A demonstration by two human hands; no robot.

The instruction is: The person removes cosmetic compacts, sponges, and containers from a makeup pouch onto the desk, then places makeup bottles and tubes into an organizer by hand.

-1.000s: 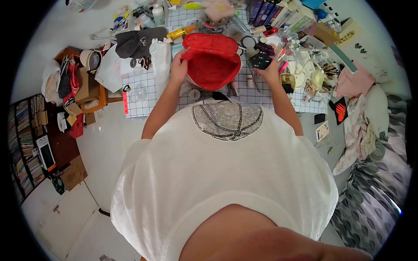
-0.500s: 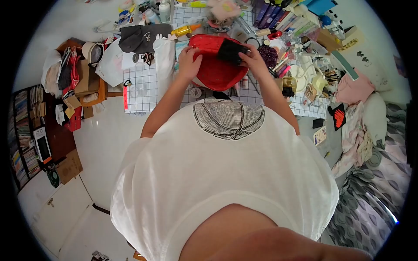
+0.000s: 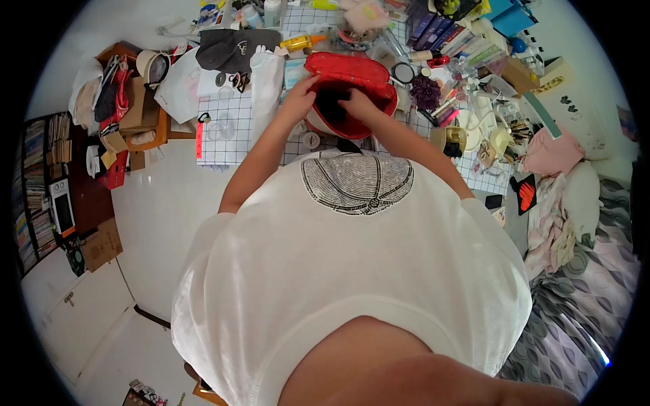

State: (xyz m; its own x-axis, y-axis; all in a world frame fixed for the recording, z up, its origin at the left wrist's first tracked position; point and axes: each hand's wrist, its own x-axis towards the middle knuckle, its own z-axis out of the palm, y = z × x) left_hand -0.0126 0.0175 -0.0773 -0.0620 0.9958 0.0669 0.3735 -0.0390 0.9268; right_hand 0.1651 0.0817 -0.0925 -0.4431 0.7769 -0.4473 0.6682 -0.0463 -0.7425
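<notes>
A red bag (image 3: 349, 68) with an open top and a pale outer side stands on the desk in front of me. My left hand (image 3: 300, 100) grips its left rim. My right hand (image 3: 359, 106) reaches into the bag, its fingers at a flat black item (image 3: 331, 101) that lies low inside; the fingertips are partly lost against the black. What the black item is I cannot make out. Left of the bag lies a white cloth-like thing (image 3: 266, 84), and a yellow bottle (image 3: 296, 43) is behind it.
The grid-patterned desk (image 3: 233, 115) carries a dark grey cap (image 3: 233, 51) at back left, books (image 3: 450, 34) at back right, a purple scrunchie (image 3: 425, 93) and makeup items to the right. A bed (image 3: 575, 291) stands at far right, a shelf (image 3: 34, 183) at far left.
My right hand has moved left and down into the bag with the black item, which was held above the right side of the opening. My left hand stays at the rim.
</notes>
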